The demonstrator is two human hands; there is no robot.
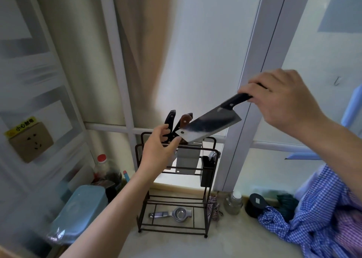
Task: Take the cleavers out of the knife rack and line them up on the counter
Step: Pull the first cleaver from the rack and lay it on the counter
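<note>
My right hand grips the black handle of a cleaver and holds it in the air above the dark wire knife rack, blade pointing down-left. My left hand reaches up in front of the rack's top, fingers apart, its fingertips close to the blade's lower corner; I cannot tell whether they touch. Two more cleavers stand in the rack: one with a black handle, one with a brown handle. A wide steel blade hangs in the rack below them.
The rack stands on a pale counter against a window. A metal squeezer lies on its bottom shelf. A blue lidded box and bottles sit left; a glass jar, a black container and checked cloth lie right.
</note>
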